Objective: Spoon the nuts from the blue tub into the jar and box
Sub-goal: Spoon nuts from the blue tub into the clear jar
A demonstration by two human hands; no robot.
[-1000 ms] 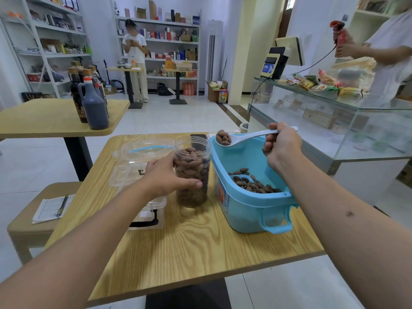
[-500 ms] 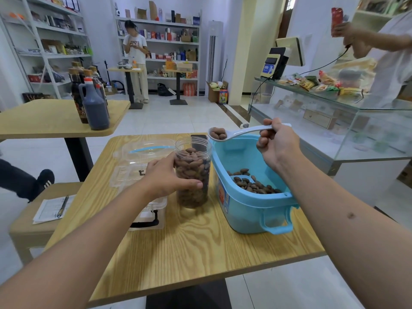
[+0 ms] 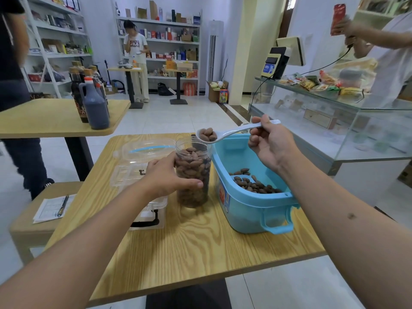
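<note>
Spoon [image 3: 225, 133] loaded with nuts, held level above jar [image 3: 193, 175] mouth.
Handle is pinched by right hand [image 3: 270, 143]; jar is gripped by left hand [image 3: 168, 177], beside blue tub [image 3: 254, 210].

One clear jar [image 3: 193, 175] of nuts. One blue tub [image 3: 254, 204]. One white spoon [image 3: 231, 132]. One clear box [image 3: 142, 175]. Two hands: left hand [image 3: 166, 177], right hand [image 3: 270, 142]. Four wooden tabletops. Three other people.

Bright even light, sharp, edges bowed
</note>
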